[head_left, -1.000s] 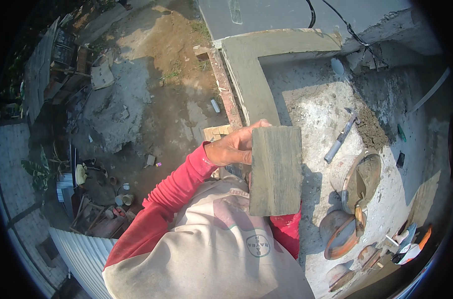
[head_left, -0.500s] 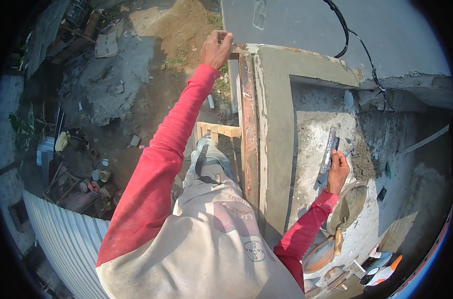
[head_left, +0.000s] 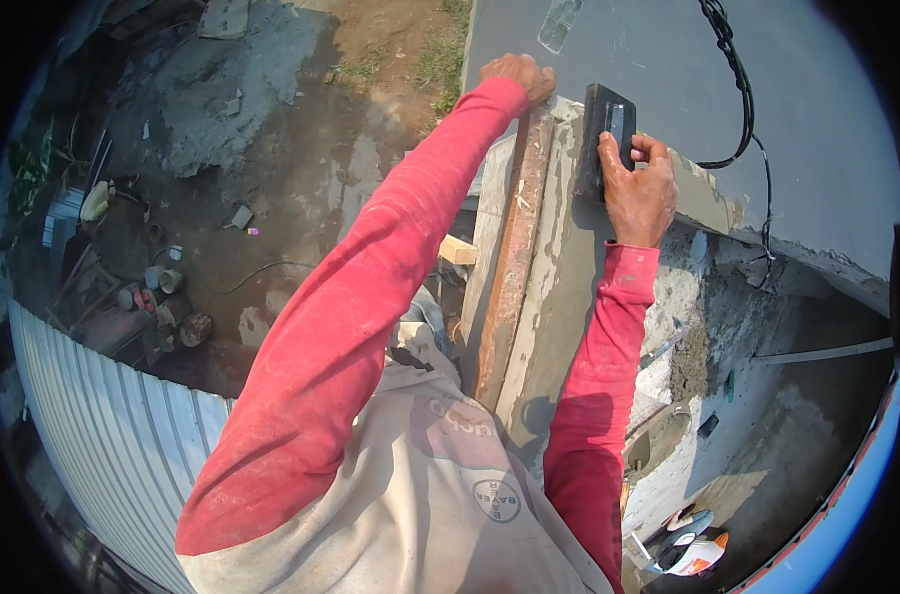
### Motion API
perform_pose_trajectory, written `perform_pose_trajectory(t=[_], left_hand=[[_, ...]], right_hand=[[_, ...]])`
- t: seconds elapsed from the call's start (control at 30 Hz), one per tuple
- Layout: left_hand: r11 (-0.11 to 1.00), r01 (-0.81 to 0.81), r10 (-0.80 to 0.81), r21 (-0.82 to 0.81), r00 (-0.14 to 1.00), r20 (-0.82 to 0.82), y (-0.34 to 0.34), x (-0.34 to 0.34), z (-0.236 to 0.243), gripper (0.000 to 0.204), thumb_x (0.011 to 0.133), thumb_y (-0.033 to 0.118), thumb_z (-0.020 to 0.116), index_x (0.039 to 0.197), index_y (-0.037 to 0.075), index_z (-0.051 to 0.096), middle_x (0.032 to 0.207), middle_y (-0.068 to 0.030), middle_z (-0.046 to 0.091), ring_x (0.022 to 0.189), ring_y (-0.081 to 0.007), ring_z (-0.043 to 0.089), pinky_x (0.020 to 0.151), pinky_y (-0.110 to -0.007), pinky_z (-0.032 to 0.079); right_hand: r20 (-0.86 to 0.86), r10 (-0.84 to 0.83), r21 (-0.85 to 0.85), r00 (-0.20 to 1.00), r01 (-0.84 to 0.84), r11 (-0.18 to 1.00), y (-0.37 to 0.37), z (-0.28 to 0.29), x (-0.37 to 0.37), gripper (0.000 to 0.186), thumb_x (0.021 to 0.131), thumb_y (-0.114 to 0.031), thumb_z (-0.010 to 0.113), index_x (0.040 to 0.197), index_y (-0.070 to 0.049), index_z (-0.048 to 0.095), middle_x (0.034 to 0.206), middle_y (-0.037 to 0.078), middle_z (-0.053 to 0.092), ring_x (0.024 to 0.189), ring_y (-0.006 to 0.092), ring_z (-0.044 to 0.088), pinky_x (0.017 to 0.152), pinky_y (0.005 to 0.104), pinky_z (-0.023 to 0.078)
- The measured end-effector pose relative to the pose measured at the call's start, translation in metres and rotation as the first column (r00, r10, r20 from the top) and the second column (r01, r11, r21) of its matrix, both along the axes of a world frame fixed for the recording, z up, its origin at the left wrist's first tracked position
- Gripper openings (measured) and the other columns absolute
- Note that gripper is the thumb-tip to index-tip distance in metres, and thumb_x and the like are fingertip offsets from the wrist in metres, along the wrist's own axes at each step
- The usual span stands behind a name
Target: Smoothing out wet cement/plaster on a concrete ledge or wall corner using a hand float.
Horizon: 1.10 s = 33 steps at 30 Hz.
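R hand [head_left: 640, 193] has swung up & fwd: ½ s ago it had the float [head_left: 592, 148] low over the rough slab [head_left: 664, 302], now float is at far end of the grey plastered ledge [head_left: 559, 282]. L hand [head_left: 519, 77] still out at far end of the reddish bar [head_left: 515, 247], next to ledge. So both hands now at same end, i.e. work in hand looks to be on the ledge, not down on the slab.

R hand: fingers + thumb wrapped on float handle, firm grip by the look of it. L hand: curled, fingertips hidden, can't tell if it grips bar or just rests.

Float: dark, flat, rectangular, tilted, handle side twd wearer, pale shiny patch nr handle. Working face n/v; contact w/ ledge unclear.
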<state>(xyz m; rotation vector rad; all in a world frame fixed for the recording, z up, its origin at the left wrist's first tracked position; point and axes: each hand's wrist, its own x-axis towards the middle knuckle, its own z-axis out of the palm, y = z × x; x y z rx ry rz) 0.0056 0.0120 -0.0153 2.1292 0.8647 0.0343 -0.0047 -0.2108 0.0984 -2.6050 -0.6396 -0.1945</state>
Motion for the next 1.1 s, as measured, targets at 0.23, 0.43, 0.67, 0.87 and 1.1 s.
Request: perform_pose_trajectory(t=[0.23, 0.43, 0.67, 0.87, 1.1], left_hand=[[0.999, -0.007, 0.006, -0.043, 1.000, -0.007, -0.002, 0.002, 0.001, 0.066, 0.098, 0.052, 0.050, 0.109, -0.006, 0.079, 0.111, -0.0332, 0.076, 0.109, -0.0453, 0.075, 0.101, -0.052, 0.057], [0.999, -0.048, 0.047, 0.005, 0.996, 0.077, -0.005, 0.003, -0.008, 0.065, 0.097, 0.052, 0.049, 0.103, -0.005, 0.081, 0.101, -0.0309, 0.078, 0.101, -0.0448, 0.077, 0.096, -0.052, 0.059], [0.999, -0.027, 0.027, 0.023, 1.000, 0.011, -0.004, 0.003, -0.003, 0.064, 0.097, 0.052, 0.050, 0.107, -0.003, 0.080, 0.110, -0.0283, 0.078, 0.108, -0.0426, 0.075, 0.100, -0.050, 0.057], [1.000, 0.017, -0.017, -0.003, 1.000, -0.024, 0.000, 0.008, -0.009, 0.063, 0.096, 0.051, 0.051, 0.108, -0.003, 0.080, 0.114, -0.0278, 0.077, 0.114, -0.0425, 0.074, 0.102, -0.051, 0.056], [0.967, -0.034, -0.107, 0.252, 0.844, 0.526, 0.001, 0.009, -0.068, 0.065, 0.100, 0.063, 0.060, 0.128, 0.006, 0.073, 0.116, -0.0213, 0.077, 0.102, -0.0362, 0.074, 0.091, -0.046, 0.059]], right_hand=[[0.136, -0.149, -0.137, 0.979, 0.167, 0.976, -0.003, 0.009, 0.008, 0.054, 0.087, -0.045, 0.084, 0.119, -0.003, 0.073, 0.112, 0.013, 0.074, 0.095, 0.0329, 0.074, 0.084, 0.0462, 0.057], [-0.193, -0.037, -0.042, 0.981, 0.029, 0.999, -0.027, 0.016, -0.019, 0.049, 0.085, -0.038, 0.089, 0.115, -0.002, 0.075, 0.105, 0.012, 0.073, 0.078, 0.0247, 0.067, 0.075, 0.0397, 0.056], [0.114, -0.192, -0.039, 0.975, 0.198, 0.979, -0.047, 0.015, -0.038, 0.045, 0.085, -0.035, 0.089, 0.113, -0.003, 0.074, 0.103, 0.010, 0.070, 0.077, 0.0224, 0.065, 0.074, 0.0386, 0.055], [0.023, -0.140, -0.060, 0.990, 0.141, 0.988, -0.061, 0.019, -0.063, 0.042, 0.083, -0.032, 0.090, 0.114, -0.007, 0.075, 0.102, 0.007, 0.068, 0.077, 0.0179, 0.063, 0.072, 0.0367, 0.054], [-0.205, -0.022, -0.079, 0.978, 0.006, 0.997, -0.084, 0.018, -0.091, 0.046, 0.081, -0.030, 0.091, 0.115, -0.004, 0.073, 0.099, 0.006, 0.066, 0.074, 0.0187, 0.059, 0.071, 0.0373, 0.053]])
